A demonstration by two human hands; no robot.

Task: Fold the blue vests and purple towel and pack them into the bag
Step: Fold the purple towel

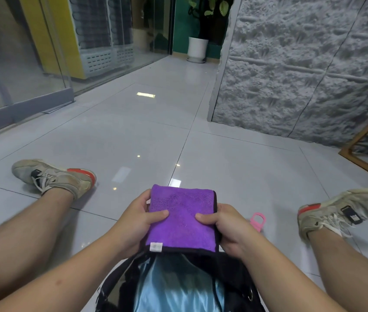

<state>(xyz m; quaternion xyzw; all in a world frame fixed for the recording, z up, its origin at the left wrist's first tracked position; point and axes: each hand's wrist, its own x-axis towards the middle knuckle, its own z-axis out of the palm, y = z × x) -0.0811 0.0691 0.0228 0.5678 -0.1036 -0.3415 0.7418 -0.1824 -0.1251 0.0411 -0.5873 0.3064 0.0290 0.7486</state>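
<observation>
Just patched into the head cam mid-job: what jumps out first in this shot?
The folded purple towel at centre, held flat by the left hand and right hand, thumbs on top. Just below it, nearest the camera, the black bag gapes open showing shiny blue fabric inside. A small pink object lies on the tiled floor right of the hands, between the outstretched legs.

A white plant pot with green leaves is seen at the top centre of the frame; a yellow-edged cabinet is set behind glass at the upper left; a small pink object is laid on the pale tiled floor at lower right; a textured grey wall is seen at upper right
</observation>
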